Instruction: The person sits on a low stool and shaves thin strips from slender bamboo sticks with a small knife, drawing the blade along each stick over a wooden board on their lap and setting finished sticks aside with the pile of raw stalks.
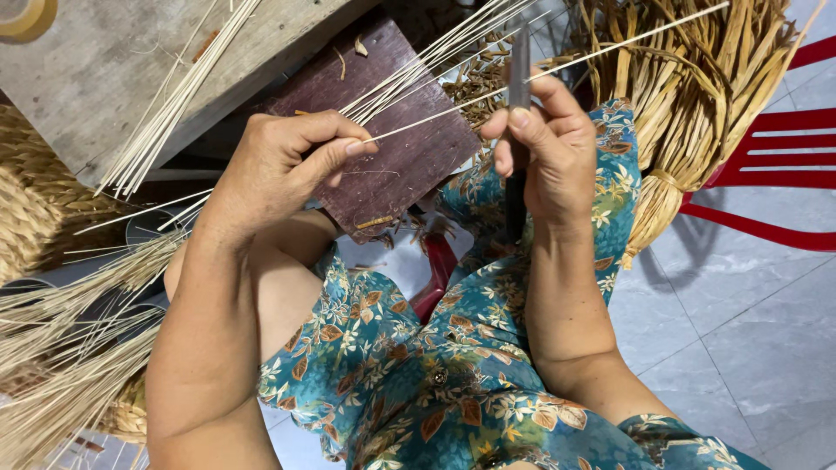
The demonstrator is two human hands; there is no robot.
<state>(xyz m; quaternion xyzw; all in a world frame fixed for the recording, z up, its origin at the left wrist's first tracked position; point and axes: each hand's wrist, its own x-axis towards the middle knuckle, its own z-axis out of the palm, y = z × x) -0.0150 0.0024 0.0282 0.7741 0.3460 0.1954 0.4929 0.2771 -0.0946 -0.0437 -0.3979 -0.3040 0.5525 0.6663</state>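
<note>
1. Pale thin cane strip (453, 109) is pinched near its end by the left hand (279, 170); the right hand (544, 144) is closed on a dark knife (518, 113) set against it.
2. Risk: the blade sits close to the right thumb; a slip could cut it, or snap the strip.
3. Room: dark board (392, 148) lies just under the strip, dried reed bundle (697, 96) near on the right; open floor (749, 322) beyond.

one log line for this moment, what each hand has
left hand: pinches thin pale stick | right hand: grips dark knife, blade against stick | under: dark board
</note>
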